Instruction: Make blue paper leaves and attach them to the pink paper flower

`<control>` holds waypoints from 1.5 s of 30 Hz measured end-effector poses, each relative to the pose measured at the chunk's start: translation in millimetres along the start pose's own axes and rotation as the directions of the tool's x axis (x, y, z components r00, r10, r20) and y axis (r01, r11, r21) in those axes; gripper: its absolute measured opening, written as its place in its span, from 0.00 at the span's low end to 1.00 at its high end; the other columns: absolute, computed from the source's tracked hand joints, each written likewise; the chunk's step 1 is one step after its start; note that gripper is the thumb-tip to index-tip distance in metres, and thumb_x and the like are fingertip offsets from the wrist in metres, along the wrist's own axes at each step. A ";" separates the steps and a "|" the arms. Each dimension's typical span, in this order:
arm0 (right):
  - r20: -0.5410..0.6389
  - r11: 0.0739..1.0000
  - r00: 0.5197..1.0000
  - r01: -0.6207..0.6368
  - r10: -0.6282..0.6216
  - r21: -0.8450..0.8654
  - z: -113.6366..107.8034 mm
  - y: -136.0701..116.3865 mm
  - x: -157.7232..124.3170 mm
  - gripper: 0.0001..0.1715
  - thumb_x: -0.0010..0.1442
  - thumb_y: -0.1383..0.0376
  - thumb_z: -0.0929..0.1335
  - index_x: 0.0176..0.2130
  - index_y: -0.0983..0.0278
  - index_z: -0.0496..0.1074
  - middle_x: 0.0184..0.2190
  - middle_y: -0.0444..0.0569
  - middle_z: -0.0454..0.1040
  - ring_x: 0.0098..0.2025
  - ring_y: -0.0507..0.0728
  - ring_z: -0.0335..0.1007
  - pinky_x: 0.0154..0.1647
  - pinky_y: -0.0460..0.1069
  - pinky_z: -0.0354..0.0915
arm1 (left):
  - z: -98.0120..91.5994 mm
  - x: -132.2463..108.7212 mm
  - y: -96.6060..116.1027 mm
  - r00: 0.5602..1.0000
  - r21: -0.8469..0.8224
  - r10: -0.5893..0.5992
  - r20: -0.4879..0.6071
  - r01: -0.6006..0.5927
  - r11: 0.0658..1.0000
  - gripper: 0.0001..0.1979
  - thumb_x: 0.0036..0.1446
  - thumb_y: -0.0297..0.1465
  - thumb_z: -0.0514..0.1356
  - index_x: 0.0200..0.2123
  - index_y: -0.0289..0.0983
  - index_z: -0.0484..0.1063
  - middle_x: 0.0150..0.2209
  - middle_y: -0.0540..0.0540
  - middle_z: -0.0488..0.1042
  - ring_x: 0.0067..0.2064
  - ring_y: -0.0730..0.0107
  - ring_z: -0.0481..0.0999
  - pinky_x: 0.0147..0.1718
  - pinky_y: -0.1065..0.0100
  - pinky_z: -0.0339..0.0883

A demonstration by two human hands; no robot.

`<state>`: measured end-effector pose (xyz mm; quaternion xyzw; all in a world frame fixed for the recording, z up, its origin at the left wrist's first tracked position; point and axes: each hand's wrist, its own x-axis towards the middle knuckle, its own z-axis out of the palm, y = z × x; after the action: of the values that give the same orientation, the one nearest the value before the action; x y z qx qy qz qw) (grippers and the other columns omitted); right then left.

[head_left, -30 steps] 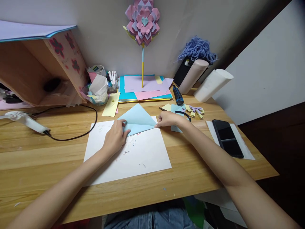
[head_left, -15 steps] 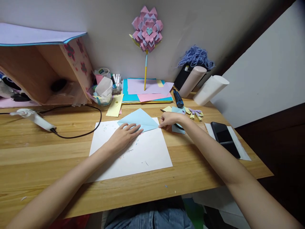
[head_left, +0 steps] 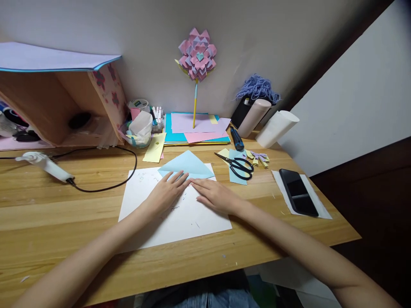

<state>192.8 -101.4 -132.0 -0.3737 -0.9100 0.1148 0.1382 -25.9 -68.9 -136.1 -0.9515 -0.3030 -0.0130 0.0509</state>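
A light blue sheet of paper (head_left: 188,164), folded into a triangle, lies on a larger white sheet (head_left: 180,231) on the wooden table. My left hand (head_left: 165,191) rests with fingers spread, its fingertips over the lower left edge of the blue paper. Flat beside it, my right hand (head_left: 216,196) has its fingers stretched out along the same fold edge, and its fingertips come close to those of the left. Black-handled scissors (head_left: 239,166) lie to the right on small blue and yellow paper pieces.
At the back stand a pink paper flower (head_left: 198,55), a stack of coloured paper (head_left: 176,137) and a utility knife (head_left: 236,139). Rolls (head_left: 278,128) stand behind on the right, a phone (head_left: 298,192) in front of them. On the left are a white glue gun (head_left: 48,167) and a cardboard box (head_left: 109,98).
My right hand has moved from the blue paper's right corner leftward to the middle of its lower edge, and its fingers have straightened. The scissors are now uncovered. The left hand stays nearly in place.
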 end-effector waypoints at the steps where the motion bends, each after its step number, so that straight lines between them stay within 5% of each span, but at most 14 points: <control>1: -0.021 1.000 1.000 -0.010 0.010 -0.028 5.6 0.2 -4.4 0.25 0.61 0.64 0.59 0.57 0.67 0.58 0.57 0.57 0.60 0.58 0.59 0.57 0.57 0.58 0.55 | -0.5 0.5 0.9 1.000 0.010 0.004 0.003 -0.004 1.000 0.27 0.55 0.20 0.46 0.58 0.38 0.55 0.61 0.45 0.55 0.61 0.62 0.54 0.55 0.58 0.50; 16: -0.310 0.949 0.916 -0.299 0.256 -0.098 14.2 14.2 -34.9 0.20 0.61 0.69 0.57 0.50 0.65 0.68 0.50 0.51 0.69 0.53 0.56 0.64 0.58 0.56 0.57 | -8.6 -28.1 19.1 0.997 0.210 -0.034 0.067 0.019 0.977 0.26 0.50 0.18 0.45 0.54 0.24 0.62 0.57 0.35 0.61 0.60 0.58 0.55 0.52 0.59 0.57; 28: -0.447 0.930 0.859 -0.341 0.249 -0.136 14.3 16.2 -38.1 0.17 0.59 0.70 0.59 0.45 0.67 0.71 0.45 0.53 0.73 0.51 0.59 0.66 0.52 0.56 0.61 | -11.1 -46.4 10.7 0.998 0.234 0.035 0.048 -0.046 0.971 0.24 0.51 0.20 0.47 0.52 0.23 0.63 0.55 0.33 0.64 0.59 0.57 0.57 0.45 0.61 0.61; 31: -0.410 0.967 0.901 -0.218 0.146 -0.135 8.4 15.4 -28.2 0.16 0.60 0.69 0.60 0.47 0.65 0.68 0.46 0.53 0.72 0.52 0.59 0.64 0.51 0.56 0.62 | -8.0 -48.9 8.6 0.999 0.192 0.035 0.008 -0.036 0.981 0.24 0.51 0.20 0.48 0.53 0.24 0.63 0.55 0.33 0.63 0.59 0.57 0.56 0.44 0.62 0.60; 35: -0.144 0.973 0.973 0.153 -0.179 -0.171 3.0 13.4 5.3 0.17 0.62 0.71 0.58 0.48 0.63 0.67 0.45 0.52 0.71 0.49 0.56 0.64 0.47 0.52 0.63 | -5.9 -49.8 9.1 0.999 0.206 0.035 -0.007 -0.032 0.978 0.23 0.53 0.19 0.46 0.53 0.26 0.63 0.55 0.34 0.64 0.59 0.59 0.56 0.44 0.63 0.60; 40: 0.069 0.866 0.906 0.420 -0.418 -0.270 6.5 11.4 45.4 0.17 0.64 0.69 0.56 0.51 0.65 0.63 0.44 0.52 0.70 0.46 0.55 0.64 0.42 0.51 0.63 | -5.9 -49.5 9.8 0.999 0.244 0.043 0.006 -0.043 0.969 0.23 0.52 0.18 0.45 0.53 0.24 0.62 0.54 0.34 0.65 0.59 0.59 0.57 0.42 0.63 0.61; 45: 0.128 0.774 0.850 0.520 -0.511 -0.362 8.5 16.5 52.6 0.16 0.65 0.69 0.54 0.45 0.68 0.67 0.38 0.52 0.71 0.38 0.54 0.64 0.35 0.49 0.61 | -3.2 -50.0 9.5 0.999 0.232 0.047 -0.004 -0.045 0.972 0.24 0.52 0.18 0.46 0.53 0.25 0.63 0.54 0.35 0.65 0.60 0.58 0.56 0.42 0.63 0.60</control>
<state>164.8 -53.3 -136.4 -0.1283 -0.9832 -0.1034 0.0783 -61.1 -105.7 -136.5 -0.9458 -0.2802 0.0194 0.1634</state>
